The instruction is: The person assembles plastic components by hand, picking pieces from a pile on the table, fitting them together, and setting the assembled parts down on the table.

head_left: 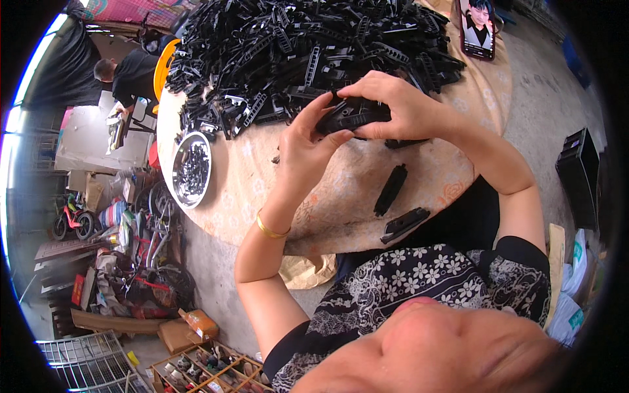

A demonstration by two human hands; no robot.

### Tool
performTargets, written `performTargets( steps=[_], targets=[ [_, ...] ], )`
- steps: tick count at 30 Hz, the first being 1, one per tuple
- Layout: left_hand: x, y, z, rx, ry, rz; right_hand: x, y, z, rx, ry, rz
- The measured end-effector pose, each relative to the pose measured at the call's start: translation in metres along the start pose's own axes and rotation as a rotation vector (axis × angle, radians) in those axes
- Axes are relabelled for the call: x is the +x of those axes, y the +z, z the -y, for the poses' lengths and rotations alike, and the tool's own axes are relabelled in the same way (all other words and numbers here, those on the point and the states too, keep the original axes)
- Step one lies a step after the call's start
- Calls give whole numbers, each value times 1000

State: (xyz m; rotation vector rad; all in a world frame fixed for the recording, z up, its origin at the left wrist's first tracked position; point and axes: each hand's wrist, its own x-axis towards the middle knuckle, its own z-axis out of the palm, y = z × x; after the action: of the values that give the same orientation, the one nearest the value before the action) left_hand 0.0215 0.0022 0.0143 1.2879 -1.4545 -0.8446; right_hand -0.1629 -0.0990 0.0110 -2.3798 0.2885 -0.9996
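Observation:
Between both hands, just above the near edge of a big heap of black plastic parts (282,49), is a dark plastic piece (357,120). My left hand (306,145) grips its left end with fingers curled round and the thumb along the near side. At its right end my right hand (409,108) pinches it from above and below. Two similar elongated black pieces lie on the patterned tablecloth nearer to me: one upright-looking strip (391,190) and one slanted piece (405,224) at the table's edge. The fingers cover part of the held piece, so its exact kind is unclear.
A white-rimmed bowl (208,164) of small parts stands at the table's left edge. At the back right is a phone (477,33) with a lit screen. A black crate (578,177) sits on the floor to the right. Another person (134,75) works at far left.

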Motion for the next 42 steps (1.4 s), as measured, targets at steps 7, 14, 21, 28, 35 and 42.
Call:
performTargets(
  steps=[7,14,21,28,35,42],
  targets=[
    [-4,2,-11,242,73,25,-1,2,8,-37,81,72],
    [-7,3,-7,293,113,16,-3,-3,12,-97,-14,7],
    [-8,6,-8,20,-58,181,-3,-47,18,149,231,252],
    [-11,19,-7,320,322,622,-40,-45,21,-391,201,480],
    [-13,28,-11,-245,-275,184,-10,-29,23,-124,24,244],
    [-9,26,-9,-313,-359,166,72,-51,-57,-197,135,2]
  ],
)
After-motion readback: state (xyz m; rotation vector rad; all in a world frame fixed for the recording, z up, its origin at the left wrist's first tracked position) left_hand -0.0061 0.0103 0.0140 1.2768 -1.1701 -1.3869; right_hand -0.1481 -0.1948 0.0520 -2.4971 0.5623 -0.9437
